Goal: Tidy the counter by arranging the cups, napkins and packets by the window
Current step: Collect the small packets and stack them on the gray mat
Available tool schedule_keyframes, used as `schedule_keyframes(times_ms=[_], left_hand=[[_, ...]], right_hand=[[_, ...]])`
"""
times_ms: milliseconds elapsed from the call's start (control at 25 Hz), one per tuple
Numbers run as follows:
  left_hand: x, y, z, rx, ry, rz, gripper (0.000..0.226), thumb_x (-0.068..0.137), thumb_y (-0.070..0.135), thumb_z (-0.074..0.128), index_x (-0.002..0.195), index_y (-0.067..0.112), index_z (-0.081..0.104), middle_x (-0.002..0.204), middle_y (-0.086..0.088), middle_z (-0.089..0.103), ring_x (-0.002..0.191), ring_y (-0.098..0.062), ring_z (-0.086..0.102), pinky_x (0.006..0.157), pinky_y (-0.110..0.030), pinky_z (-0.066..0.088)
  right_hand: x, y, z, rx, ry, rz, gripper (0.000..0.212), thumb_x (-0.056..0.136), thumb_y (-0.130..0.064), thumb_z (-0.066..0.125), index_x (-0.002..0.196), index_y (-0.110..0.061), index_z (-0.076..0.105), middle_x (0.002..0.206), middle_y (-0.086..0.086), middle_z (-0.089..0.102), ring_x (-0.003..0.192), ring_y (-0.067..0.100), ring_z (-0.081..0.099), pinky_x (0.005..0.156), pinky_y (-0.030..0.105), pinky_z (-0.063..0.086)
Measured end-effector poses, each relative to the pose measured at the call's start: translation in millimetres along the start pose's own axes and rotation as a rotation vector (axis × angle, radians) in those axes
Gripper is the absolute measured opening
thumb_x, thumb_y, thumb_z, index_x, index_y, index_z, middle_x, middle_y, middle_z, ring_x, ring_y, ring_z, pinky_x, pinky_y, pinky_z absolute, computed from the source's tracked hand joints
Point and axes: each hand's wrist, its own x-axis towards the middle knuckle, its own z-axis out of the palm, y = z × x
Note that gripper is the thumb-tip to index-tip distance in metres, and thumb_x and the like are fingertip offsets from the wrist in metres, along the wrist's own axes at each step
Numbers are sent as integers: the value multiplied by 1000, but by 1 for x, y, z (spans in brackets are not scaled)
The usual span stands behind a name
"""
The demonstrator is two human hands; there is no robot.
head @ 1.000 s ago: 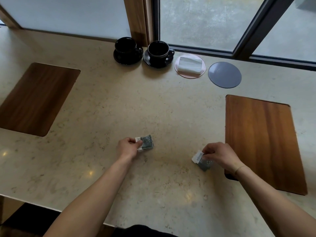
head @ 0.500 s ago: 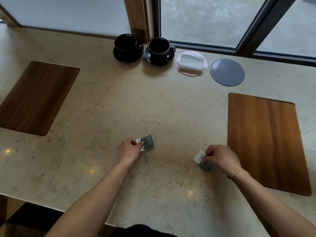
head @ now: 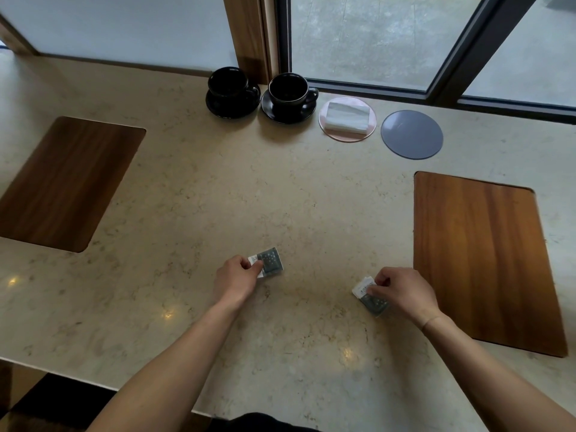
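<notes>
Two black cups on black saucers, one on the left (head: 230, 85) and one on the right (head: 288, 92), stand side by side at the window. To their right a folded white napkin (head: 346, 117) lies on a pink coaster (head: 371, 127). A bare grey coaster (head: 411, 134) sits further right. Near me, my left hand (head: 236, 280) pinches the white end of a small grey packet (head: 270, 260) lying on the counter. My right hand (head: 402, 291) pinches a second grey packet (head: 371, 299), partly covering it.
The pale stone counter (head: 280, 194) has two inset wooden panels, one at the left (head: 67, 182) and one at the right (head: 480, 257). A wooden post (head: 249, 32) and dark window frames run along the back edge. The counter's front edge lies close to my body.
Both hands stay on their packets. My right hand has shifted slightly over its packet; the view has tilted a little.
</notes>
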Motion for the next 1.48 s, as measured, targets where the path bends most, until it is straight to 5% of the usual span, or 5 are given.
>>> schedule_keyframes(times_ms=[600, 800, 1120, 1480], left_hand=[[-11, 9, 4, 116, 90, -54, 39, 84, 54, 59, 97, 17, 56, 95, -4, 65, 91, -28, 62, 68, -32, 43], [-1, 15, 4, 105, 56, -143, 34, 76, 48, 68, 89, 17, 69, 91, -6, 71, 86, -28, 66, 72, -31, 51], [8, 16, 2, -121, -23, -238, 21, 72, 33, 80, 79, 16, 70, 88, -8, 71, 74, -23, 63, 64, -25, 42], [17, 34, -2, -132, -89, -60, 16, 75, 16, 78, 81, 13, 63, 95, -12, 68, 85, -26, 61, 78, -34, 49]], right_hand=[[-10, 1, -1, -126, 39, -9, 31, 80, -56, 66, 98, -31, 62, 98, -8, 70, 82, 10, 65, 65, 34, 59], [-7, -4, 1, -174, 12, 17, 28, 80, -53, 68, 94, -30, 58, 100, -6, 70, 85, 13, 65, 72, 39, 57], [0, -4, -3, -107, -110, 34, 22, 81, -46, 70, 93, -28, 66, 92, -7, 69, 77, 7, 63, 69, 34, 59], [1, 13, -4, 173, -108, -13, 18, 80, -35, 73, 93, -25, 64, 96, -5, 67, 83, 10, 64, 72, 36, 60]])
